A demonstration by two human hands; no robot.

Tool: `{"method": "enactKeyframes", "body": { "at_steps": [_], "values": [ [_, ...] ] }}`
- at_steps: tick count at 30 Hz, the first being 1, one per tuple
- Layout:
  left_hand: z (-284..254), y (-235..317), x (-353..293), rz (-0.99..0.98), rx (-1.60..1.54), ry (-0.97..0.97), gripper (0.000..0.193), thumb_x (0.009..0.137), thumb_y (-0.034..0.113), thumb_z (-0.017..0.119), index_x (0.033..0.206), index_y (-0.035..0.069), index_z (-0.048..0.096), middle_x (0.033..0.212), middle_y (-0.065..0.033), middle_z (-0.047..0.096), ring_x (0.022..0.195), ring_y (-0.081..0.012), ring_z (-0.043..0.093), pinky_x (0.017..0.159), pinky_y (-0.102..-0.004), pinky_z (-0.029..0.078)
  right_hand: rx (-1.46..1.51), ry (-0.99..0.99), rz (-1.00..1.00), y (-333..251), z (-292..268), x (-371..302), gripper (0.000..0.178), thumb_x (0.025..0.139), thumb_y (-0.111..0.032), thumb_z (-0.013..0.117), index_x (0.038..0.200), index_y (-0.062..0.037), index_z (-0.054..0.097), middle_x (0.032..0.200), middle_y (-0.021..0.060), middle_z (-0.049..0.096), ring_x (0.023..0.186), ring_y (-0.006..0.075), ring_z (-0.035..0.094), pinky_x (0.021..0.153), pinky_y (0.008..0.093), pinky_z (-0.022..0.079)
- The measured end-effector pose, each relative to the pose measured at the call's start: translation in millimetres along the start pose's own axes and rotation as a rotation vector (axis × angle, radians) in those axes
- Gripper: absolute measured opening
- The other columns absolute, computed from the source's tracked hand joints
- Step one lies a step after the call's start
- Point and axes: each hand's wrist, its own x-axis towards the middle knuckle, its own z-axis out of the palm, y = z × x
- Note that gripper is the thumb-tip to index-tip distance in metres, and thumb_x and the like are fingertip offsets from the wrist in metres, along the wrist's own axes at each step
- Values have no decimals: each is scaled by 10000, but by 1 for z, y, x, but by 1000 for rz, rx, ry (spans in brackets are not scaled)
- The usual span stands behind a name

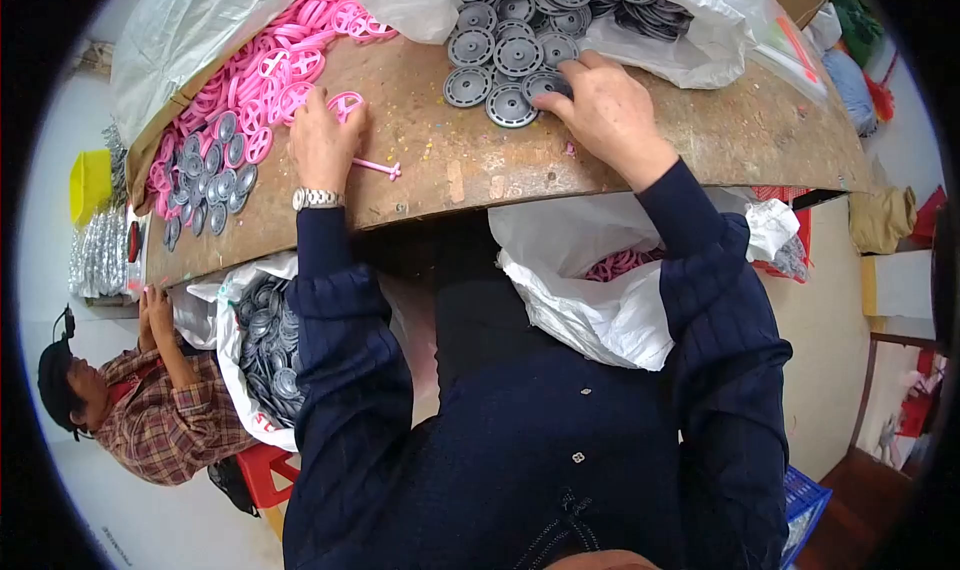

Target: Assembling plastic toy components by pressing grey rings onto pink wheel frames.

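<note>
My left hand [325, 142], with a metal watch at the wrist, is closed over a pink spoked wheel [345, 104] on the worn wooden table. Beside that wrist a thin pink rod [378, 168] with a small forked end pokes out; where its other end goes is hidden. My right hand [608, 110] pinches the edge of a dark grey ribbed disc [546, 86] between thumb and fingers. That disc lies at the near side of a heap of similar grey discs [518, 56], which spill from a clear plastic bag [700, 58].
Pink wheels [262, 95] pile up at the left, with small grey discs [215, 175] nearer the edge. Below the table are a sack of grey parts [268, 350] and an opened white sack [590, 315] holding pink parts. A person [170, 400] in plaid sits at the left.
</note>
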Motion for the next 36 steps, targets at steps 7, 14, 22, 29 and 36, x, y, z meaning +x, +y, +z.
{"method": "enactKeyframes", "body": {
  "at_steps": [7,14,22,29,36],
  "values": [
    [-36,74,-61,279,-615,25,604,793,320,792,1237,-5,544,1124,-197,617,1013,-352,624,849,-429,517,5,151,-53,2,12,2,448,774,-395,762,1024,-37,665,1025,146,634,982,347,629,797,431,530],
    [-31,118,-97,462,-798,-9,616,757,211,810,1256,9,510,1120,-193,585,988,-366,607,847,-427,513,112,109,37,-2,4,2,413,755,-334,785,1016,-44,648,978,157,700,923,358,671,781,434,533],
    [-25,130,-104,575,-801,-9,658,752,198,815,1284,16,473,1154,-191,568,925,-329,612,799,-412,518,423,144,196,22,7,8,365,771,-185,772,1072,-20,649,915,133,716,842,267,689,739,367,538],
    [-22,131,-104,604,-824,39,669,742,184,821,1287,15,472,1153,-189,571,904,-329,616,800,-416,519,1125,32,397,26,-19,-7,327,854,-250,759,1030,11,670,854,1,678,724,69,597,639,234,463],
    [-28,138,-109,359,-1241,-211,598,828,153,773,1306,10,445,1178,-166,584,942,-273,661,783,-367,558,1503,-259,411,19,-41,-47,137,956,-248,662,1024,-132,635,976,-78,622,842,4,542,742,184,422]
  ]
}}
